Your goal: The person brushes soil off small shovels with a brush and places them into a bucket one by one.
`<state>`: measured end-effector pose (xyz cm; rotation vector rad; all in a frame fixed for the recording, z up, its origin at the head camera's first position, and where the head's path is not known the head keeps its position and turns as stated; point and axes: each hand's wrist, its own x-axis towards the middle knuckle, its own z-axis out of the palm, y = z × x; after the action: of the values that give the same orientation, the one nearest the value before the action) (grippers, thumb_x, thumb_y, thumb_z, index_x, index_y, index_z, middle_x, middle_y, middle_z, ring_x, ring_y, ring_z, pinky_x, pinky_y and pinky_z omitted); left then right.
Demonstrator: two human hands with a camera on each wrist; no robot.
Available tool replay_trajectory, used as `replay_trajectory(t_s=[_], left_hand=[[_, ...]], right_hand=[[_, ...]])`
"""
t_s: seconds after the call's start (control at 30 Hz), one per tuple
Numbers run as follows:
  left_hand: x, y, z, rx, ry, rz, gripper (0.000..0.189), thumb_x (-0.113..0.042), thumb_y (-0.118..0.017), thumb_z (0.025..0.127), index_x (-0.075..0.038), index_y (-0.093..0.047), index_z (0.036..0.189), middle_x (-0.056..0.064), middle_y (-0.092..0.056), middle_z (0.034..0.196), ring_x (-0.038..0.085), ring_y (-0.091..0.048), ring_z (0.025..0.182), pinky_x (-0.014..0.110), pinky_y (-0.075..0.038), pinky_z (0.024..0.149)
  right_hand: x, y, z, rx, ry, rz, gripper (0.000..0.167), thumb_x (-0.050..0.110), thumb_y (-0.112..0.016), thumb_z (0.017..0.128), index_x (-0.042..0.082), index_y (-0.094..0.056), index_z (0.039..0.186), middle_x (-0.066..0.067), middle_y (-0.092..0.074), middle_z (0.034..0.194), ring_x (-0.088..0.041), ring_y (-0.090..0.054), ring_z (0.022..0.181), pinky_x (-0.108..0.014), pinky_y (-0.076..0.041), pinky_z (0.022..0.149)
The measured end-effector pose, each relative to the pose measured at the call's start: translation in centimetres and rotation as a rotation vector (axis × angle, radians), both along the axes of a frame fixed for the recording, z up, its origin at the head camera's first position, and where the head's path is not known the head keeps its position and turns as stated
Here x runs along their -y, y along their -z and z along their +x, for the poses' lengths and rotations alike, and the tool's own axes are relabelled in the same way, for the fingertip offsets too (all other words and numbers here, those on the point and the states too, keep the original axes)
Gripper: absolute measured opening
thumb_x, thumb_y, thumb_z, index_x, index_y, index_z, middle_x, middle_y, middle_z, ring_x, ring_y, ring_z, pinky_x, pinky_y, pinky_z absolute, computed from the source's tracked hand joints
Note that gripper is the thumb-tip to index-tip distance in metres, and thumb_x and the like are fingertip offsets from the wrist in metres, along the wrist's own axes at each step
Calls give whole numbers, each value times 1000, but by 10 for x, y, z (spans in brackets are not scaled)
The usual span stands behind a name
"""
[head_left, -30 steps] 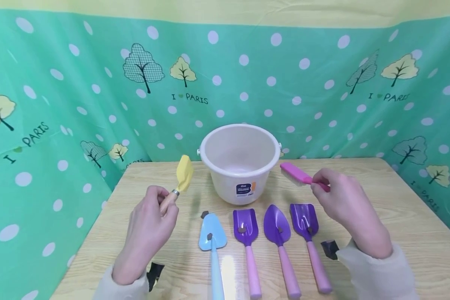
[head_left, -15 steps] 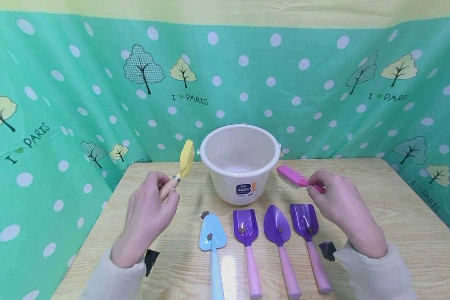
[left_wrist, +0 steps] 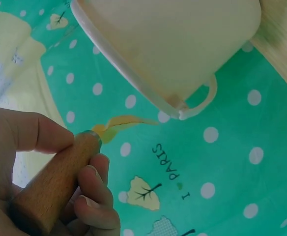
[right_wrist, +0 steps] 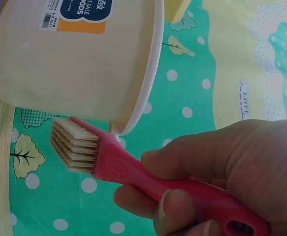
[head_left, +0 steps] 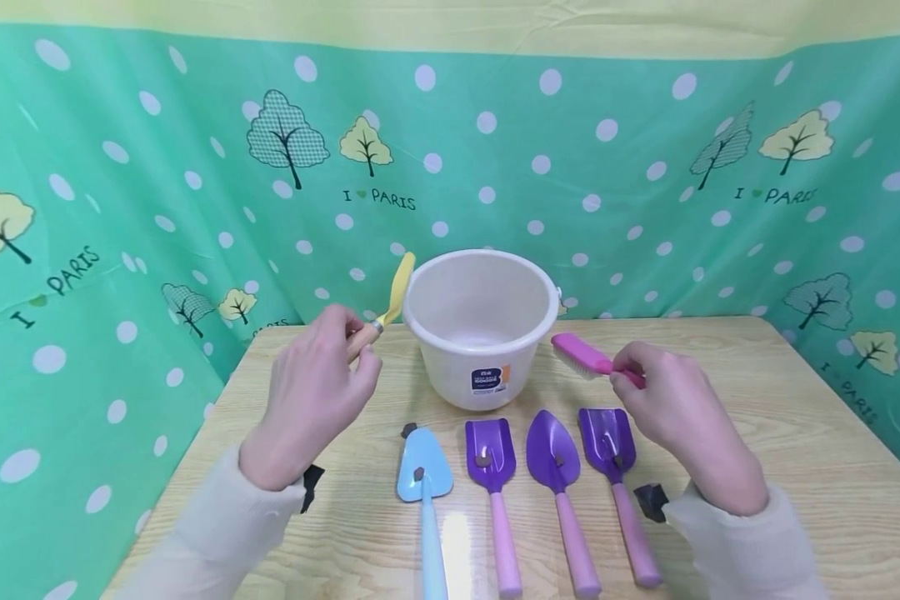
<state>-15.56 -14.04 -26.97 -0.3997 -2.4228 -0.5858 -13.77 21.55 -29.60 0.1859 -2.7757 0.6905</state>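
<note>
My left hand (head_left: 321, 392) grips the wooden handle of a small yellow hand trowel (head_left: 400, 290), whose blade is raised beside the left rim of a white bucket (head_left: 472, 371). In the left wrist view the wooden handle (left_wrist: 60, 184) lies between thumb and curled fingers. On the other side of the bucket, my right hand (head_left: 678, 400) pinches the handle of a pink brush (head_left: 581, 354). Its pale bristles (right_wrist: 74, 145) show in the right wrist view, close to the bucket wall; whether they touch it I cannot tell.
In front of the bucket lie a light blue shovel (head_left: 426, 467), a purple square shovel (head_left: 491, 450), a purple pointed trowel (head_left: 552, 450) and another purple shovel (head_left: 607, 437), handles towards me. A green dotted curtain (head_left: 487, 150) hangs behind the wooden table (head_left: 765, 392).
My left hand has risen and moved right with the yellow trowel, bringing its blade up to the bucket's rim. My right hand has shifted slightly left with the brush.
</note>
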Motion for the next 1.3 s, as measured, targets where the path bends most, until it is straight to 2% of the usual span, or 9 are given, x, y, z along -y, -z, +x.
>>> replay_trajectory(t_s=[0.23,0.47,0.67,1.03,1.3], left_hand=[[-12,-12,-10,49,5,-38,14,-8,-56,78,-6,-58,91,1,-57,77,18,-48,57,31,-38,45],[-29,-21,-25,96,50,-105,10,-15,-61,84,-9,-59,92,-1,-57,73,18,-48,57,31,-39,47],[-42,-22,-39,170,56,-150,11,-14,-62,83,-11,-58,92,-2,-60,79,19,-51,61,33,-40,50],[-64,-25,-64,272,83,-225,5,-16,-61,86,-12,-58,87,0,-57,75,20,-55,64,34,-44,52],[-77,-24,-80,418,83,-316,4,-15,-60,85,-12,-57,85,1,-59,77,23,-56,68,37,-45,55]], right_hand=[[2,0,0,27,-1,-7,11,3,-60,86,2,-65,96,-5,-53,68,-18,-44,56,-31,-37,48],[5,2,1,35,-11,-9,11,3,-60,86,2,-65,97,-4,-53,68,-17,-44,55,-30,-36,47],[6,1,1,30,-20,-3,11,2,-60,86,2,-65,96,-4,-52,67,-17,-44,55,-30,-36,48],[8,2,1,43,-18,4,12,3,-61,85,2,-65,97,-4,-54,68,-17,-45,56,-31,-37,49],[9,4,0,56,-28,0,12,3,-61,86,2,-65,97,-4,-53,68,-17,-44,54,-30,-36,47]])
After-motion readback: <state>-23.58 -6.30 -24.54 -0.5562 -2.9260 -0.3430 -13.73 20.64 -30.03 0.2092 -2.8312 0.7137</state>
